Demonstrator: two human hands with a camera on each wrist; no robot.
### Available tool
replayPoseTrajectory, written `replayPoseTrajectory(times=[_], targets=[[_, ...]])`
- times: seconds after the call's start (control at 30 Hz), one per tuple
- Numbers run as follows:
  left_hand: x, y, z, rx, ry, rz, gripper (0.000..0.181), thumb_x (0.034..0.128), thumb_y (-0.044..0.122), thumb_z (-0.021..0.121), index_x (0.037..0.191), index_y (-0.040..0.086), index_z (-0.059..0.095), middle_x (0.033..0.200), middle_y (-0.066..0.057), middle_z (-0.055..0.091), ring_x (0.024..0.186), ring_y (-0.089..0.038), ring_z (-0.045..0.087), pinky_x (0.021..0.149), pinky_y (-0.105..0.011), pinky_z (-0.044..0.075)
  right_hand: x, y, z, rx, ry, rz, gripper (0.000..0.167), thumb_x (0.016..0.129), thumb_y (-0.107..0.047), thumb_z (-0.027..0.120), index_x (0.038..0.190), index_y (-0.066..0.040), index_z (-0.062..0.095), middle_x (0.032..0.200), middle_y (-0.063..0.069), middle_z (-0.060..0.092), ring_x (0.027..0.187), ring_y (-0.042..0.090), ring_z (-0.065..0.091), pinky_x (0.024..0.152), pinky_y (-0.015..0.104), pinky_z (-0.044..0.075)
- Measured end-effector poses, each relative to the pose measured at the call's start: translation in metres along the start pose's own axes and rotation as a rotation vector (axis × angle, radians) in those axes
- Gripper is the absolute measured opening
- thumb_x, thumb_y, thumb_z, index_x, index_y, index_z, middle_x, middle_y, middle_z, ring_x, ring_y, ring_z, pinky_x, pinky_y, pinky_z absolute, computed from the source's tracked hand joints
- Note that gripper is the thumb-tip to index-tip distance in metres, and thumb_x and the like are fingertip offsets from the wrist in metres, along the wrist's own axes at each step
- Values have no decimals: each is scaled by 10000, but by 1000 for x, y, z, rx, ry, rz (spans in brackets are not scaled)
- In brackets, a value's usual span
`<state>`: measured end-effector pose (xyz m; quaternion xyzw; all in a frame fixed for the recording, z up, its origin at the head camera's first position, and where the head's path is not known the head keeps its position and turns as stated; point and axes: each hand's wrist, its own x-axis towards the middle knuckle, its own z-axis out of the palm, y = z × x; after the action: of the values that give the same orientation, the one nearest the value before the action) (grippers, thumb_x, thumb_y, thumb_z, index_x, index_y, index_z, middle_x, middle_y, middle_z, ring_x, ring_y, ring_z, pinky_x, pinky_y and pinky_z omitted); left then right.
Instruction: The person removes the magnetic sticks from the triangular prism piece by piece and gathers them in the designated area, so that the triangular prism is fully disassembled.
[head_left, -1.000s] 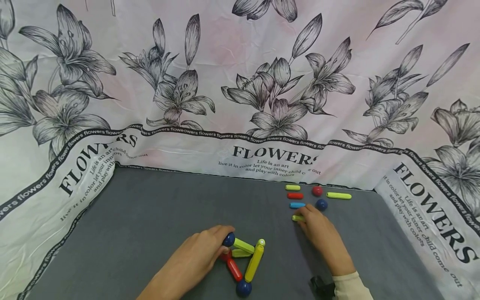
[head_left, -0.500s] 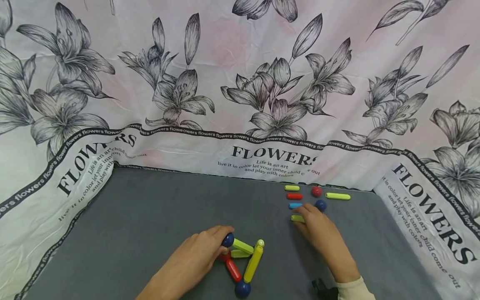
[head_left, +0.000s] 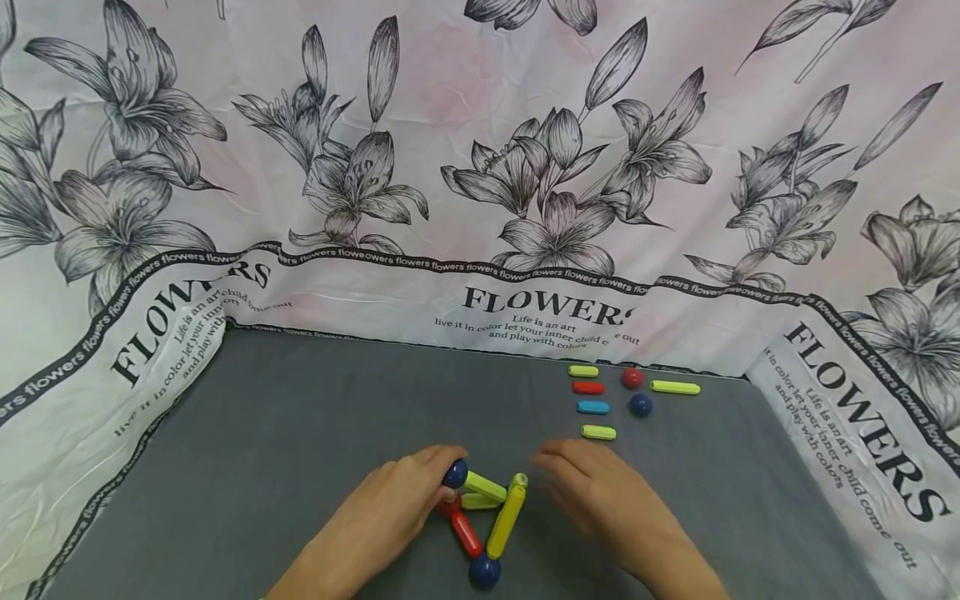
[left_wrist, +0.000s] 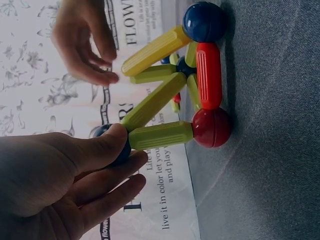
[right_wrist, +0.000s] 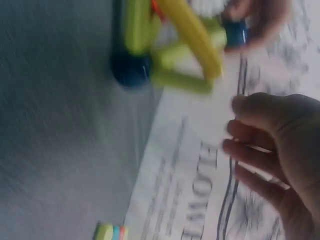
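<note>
My left hand (head_left: 382, 508) pinches a dark blue ball (head_left: 454, 473) at the top of a structure of rods and balls; the left wrist view shows thumb and fingers round that ball. From it a yellow-green rod (left_wrist: 161, 135) runs down to a red ball (left_wrist: 212, 127). A red rod (left_wrist: 209, 75) links this to another blue ball (left_wrist: 204, 22), where a yellow rod (left_wrist: 156, 51) leans upward with its far end free. Right of the structure, my right hand (head_left: 611, 508) holds nothing, its fingers apart from the rods and loosely bent in the right wrist view (right_wrist: 280, 145).
Several short rods lie in a column at the back right, among them a blue rod (head_left: 593, 407) and a yellow-green one (head_left: 598, 432). Beside them are a red ball (head_left: 632, 378), a blue ball (head_left: 641, 405) and a longer rod (head_left: 676, 387). Flowered cloth (head_left: 375, 292) stands behind.
My right hand has left the nearest short yellow-green rod, which stays on the table, and moved left and nearer to the structure. My left hand keeps its hold on the blue ball.
</note>
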<state>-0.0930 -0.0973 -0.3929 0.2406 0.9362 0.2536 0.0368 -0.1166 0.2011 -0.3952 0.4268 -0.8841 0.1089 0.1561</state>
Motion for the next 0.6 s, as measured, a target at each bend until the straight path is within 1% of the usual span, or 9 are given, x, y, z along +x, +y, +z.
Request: replayPoseTrajectory(times=[0.07, 0.17, 0.23, 0.27, 0.33, 0.43, 0.5, 0.6], targets=[[0, 0, 0, 0, 1, 4, 413, 1019, 167, 727, 1411, 105, 610, 1363, -70, 682, 1108, -219, 724, 899, -421, 602, -2, -12, 1, -21, -23, -112, 545, 818, -110, 915, 1309, -161, 685, 1282, -38, 665, 1170, 143, 644, 984, 345, 553], [0, -1, -1, -4, 14, 15, 403, 1020, 158, 724, 1404, 100, 615, 1354, -74, 686, 1107, -228, 726, 880, -416, 604, -4, -28, 7, -66, -81, -283, 515, 884, -210, 873, 1350, -141, 666, 1342, -16, 647, 1281, 168, 605, 1092, 334, 487], [-1, -1, -2, -14, 20, 21, 401, 1018, 149, 724, 1401, 94, 617, 1348, -77, 687, 1104, -232, 727, 869, -412, 605, -4, -36, 14, -118, -132, -354, 468, 947, -313, 821, 1357, -157, 659, 1355, -23, 634, 1331, 161, 571, 1153, 322, 431], [-1, -1, -2, -20, 22, 23, 403, 1016, 143, 726, 1401, 92, 618, 1346, -78, 688, 1101, -234, 728, 865, -411, 605, -4, -39, 17, -135, -153, -374, 461, 966, -367, 799, 1356, -165, 659, 1352, -28, 633, 1343, 160, 563, 1173, 321, 409], [-1, 0, -2, -29, 22, 24, 406, 1014, 137, 726, 1403, 92, 615, 1348, -77, 685, 1093, -232, 727, 862, -412, 605, -5, -43, 22, -171, -182, -388, 414, 991, -420, 759, 1326, -191, 674, 1322, -46, 634, 1336, 148, 562, 1189, 323, 390], [-2, 0, -2, -34, 24, 31, 411, 1014, 134, 726, 1407, 93, 612, 1351, -76, 683, 1089, -229, 727, 859, -413, 604, -6, -45, 27, -205, -210, -382, 377, 1010, -465, 718, 1284, -208, 702, 1289, -56, 652, 1308, 138, 578, 1180, 326, 403], [-2, 0, -1, -28, 25, 33, 412, 1013, 139, 728, 1406, 95, 612, 1351, -73, 683, 1088, -226, 726, 858, -413, 604, -6, -46, 29, -209, -226, -379, 366, 1025, -473, 693, 1275, -207, 714, 1282, -55, 662, 1292, 138, 589, 1175, 329, 411], [-2, 0, -1, -24, 18, 27, 415, 1012, 144, 729, 1407, 93, 611, 1353, -75, 683, 1096, -228, 726, 860, -411, 604, -6, -47, 33, -208, -246, -384, 406, 1054, -514, 622, 1298, -203, 715, 1293, -49, 670, 1284, 137, 595, 1176, 331, 410]])
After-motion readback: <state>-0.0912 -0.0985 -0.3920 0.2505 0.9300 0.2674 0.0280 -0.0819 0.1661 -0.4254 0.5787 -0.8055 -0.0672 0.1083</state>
